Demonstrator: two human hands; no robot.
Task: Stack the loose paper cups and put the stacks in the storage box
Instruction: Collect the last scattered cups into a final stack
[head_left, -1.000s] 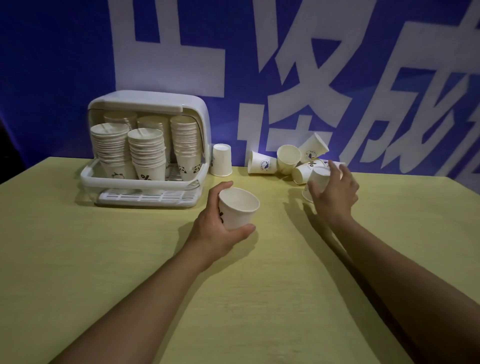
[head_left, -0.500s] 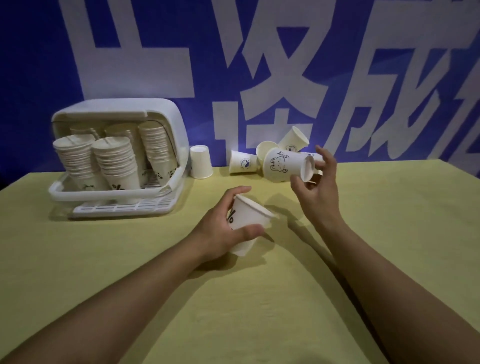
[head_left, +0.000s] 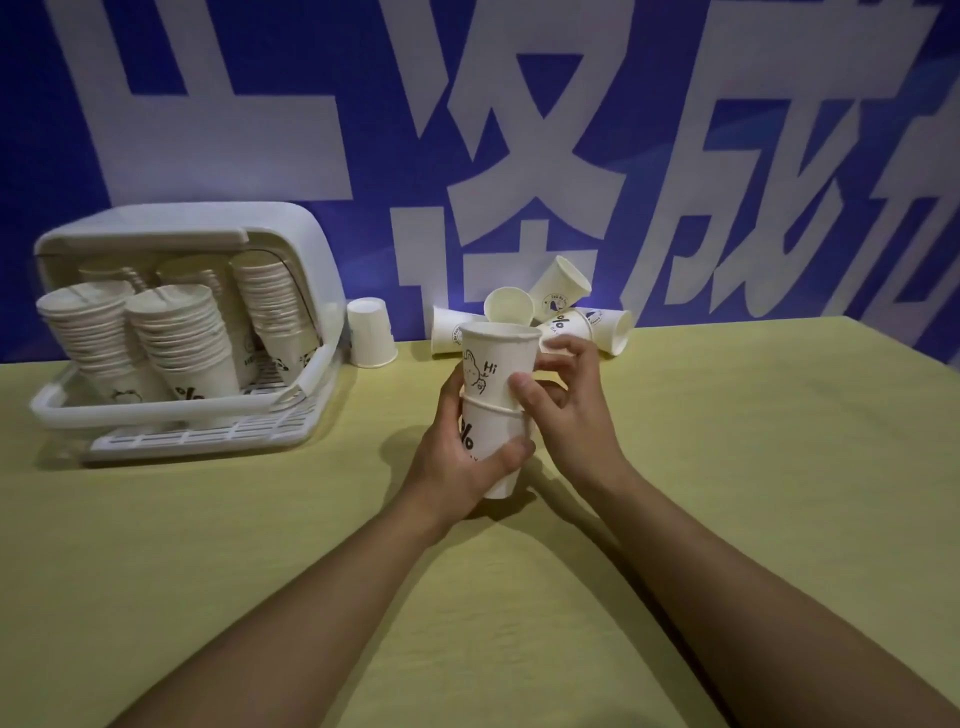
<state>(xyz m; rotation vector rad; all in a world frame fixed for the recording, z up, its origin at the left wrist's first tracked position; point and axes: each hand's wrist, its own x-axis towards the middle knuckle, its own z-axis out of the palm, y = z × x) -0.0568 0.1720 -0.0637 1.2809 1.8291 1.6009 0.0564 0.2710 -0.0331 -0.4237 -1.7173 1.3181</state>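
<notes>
My left hand (head_left: 462, 462) grips a white paper cup (head_left: 493, 441) with a percent mark, held upright just above the table. Its top holds a second white cup (head_left: 496, 364) with a rabbit drawing and "Hi", partly nested inside. My right hand (head_left: 566, 405) holds that upper cup by its side. Behind them lies a pile of loose cups (head_left: 566, 312), most on their sides, against the wall. One more cup (head_left: 370, 332) stands upside down beside the white storage box (head_left: 171, 410), which is open at the front and holds several cup stacks (head_left: 182, 338).
The yellow table (head_left: 727, 467) runs back to a blue wall banner with large white characters (head_left: 519, 130). The storage box stands at the far left, its slatted tray (head_left: 208, 431) jutting toward me.
My right hand lifted a rabbit cup off the loose pile, turned it upright and brought it left into the cup in my left hand. The camera moved closer and shifted right.
</notes>
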